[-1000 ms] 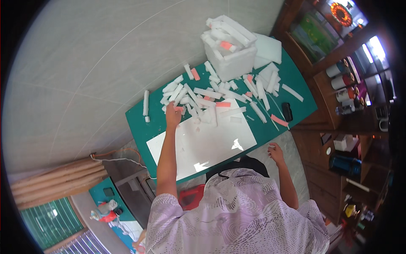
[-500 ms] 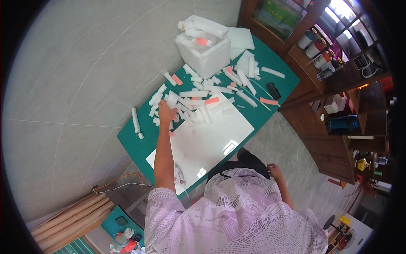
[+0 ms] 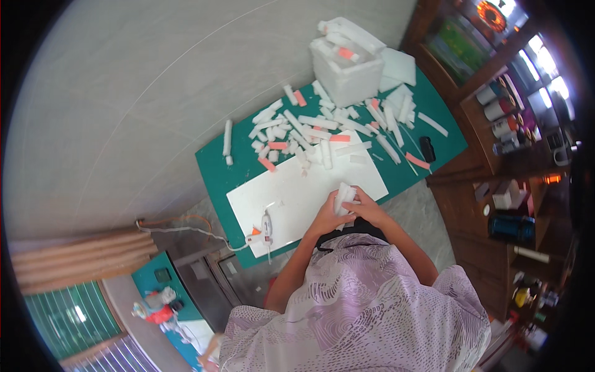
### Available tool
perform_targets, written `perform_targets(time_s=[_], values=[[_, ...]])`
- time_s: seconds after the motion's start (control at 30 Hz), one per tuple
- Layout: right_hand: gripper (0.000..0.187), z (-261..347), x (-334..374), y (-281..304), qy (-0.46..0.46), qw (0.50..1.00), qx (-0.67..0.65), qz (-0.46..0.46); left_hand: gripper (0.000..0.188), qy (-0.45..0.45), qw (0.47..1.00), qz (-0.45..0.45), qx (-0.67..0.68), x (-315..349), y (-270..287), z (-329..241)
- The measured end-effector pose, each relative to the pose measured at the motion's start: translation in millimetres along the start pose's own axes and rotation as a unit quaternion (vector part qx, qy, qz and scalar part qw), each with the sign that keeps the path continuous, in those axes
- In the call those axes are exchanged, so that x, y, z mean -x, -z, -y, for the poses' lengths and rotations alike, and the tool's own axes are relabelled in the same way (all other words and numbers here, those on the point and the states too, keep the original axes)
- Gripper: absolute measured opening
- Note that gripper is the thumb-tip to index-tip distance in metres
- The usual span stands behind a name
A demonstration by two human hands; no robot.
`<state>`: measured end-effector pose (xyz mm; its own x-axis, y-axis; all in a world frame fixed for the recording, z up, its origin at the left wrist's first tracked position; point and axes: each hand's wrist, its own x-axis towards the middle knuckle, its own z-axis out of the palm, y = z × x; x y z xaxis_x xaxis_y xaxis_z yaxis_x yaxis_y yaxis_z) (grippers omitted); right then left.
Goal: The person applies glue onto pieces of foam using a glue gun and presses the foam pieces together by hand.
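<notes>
Both hands meet at the near edge of the table, around a white foam piece (image 3: 344, 196). My left hand (image 3: 328, 215) grips it from the left, while my right hand (image 3: 368, 209) closes on its other side. Below the hands lies the glossy white board (image 3: 297, 201). Along its far edge are loose white foam strips (image 3: 300, 129) and several pink ones, such as a pink strip (image 3: 340, 138). A glue gun (image 3: 267, 228) rests on the board's left end, with a cable running off the table.
The green table (image 3: 217, 180) stands against a grey wall. A white foam box (image 3: 347, 77) is at the back, with foam sheets (image 3: 396, 68) beside it. A black object (image 3: 427, 149) lies at the right end, near a wooden cabinet (image 3: 455, 204). Another person's hand (image 3: 211, 359) shows at lower left.
My left hand has drawn back from the foam pile to the near edge, bringing a foam piece. My right hand has come up from my side to join it. The view has shifted.
</notes>
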<state>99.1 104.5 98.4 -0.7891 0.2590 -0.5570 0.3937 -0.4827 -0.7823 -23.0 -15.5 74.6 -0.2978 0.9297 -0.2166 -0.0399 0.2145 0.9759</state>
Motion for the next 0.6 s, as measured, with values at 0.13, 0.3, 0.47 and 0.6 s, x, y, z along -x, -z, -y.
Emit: perform_targets(time_s=[0.13,0.3,0.47,0.6], values=[[0.05,5,-19,27,0.043,0.999,0.025,0.006,0.05,0.075,0.993,-0.087,0.041,4,11,-1],[0.048,47,-9,109,0.055,0.982,-0.169,0.061,0.041,0.005,0.92,-0.147,0.362,11,21,-13],[0.05,63,13,172,0.06,0.952,-0.292,0.073,0.034,0.015,0.903,-0.116,0.413,-9,-22,-47],[0.042,59,21,175,0.068,0.931,-0.325,0.152,0.029,-0.016,0.937,-0.12,0.329,-28,-58,-45]])
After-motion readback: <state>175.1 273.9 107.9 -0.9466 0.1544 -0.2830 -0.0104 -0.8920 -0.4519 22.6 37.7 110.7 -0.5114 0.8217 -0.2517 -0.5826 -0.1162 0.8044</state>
